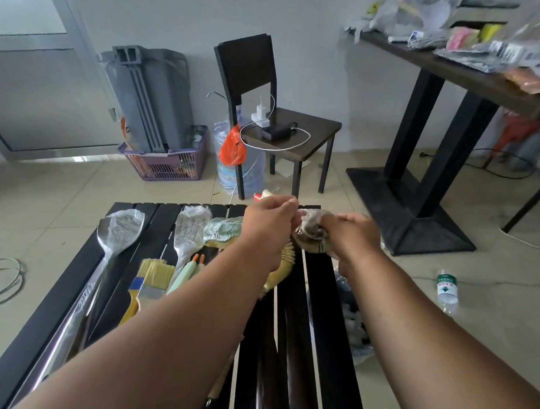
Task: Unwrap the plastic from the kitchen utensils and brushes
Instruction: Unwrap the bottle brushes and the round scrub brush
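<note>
Over the far end of a black slatted table (329, 302), both my hands hold one wrapped brush (311, 238) with tan bristles. My right hand (352, 234) grips its plastic-covered head. My left hand (269, 218) pinches a strand of the clear plastic and pulls it up and to the left. A curved tan brush (285, 262) shows just under my left wrist. On the table's left side lie a wrapped metal spoon (120, 230), a wrapped slotted spatula (189, 228), a wrapped green brush (223, 230), two flat paint-style brushes (152, 276) and mint-handled tools (184, 273).
A dark chair (286, 129) with chargers stands beyond the table, with a water jug (245, 171), an orange bag and a purple basket (167, 163) near it. A tall table (460, 73) with packaged goods is at right. A plastic bottle (447, 288) lies on the floor.
</note>
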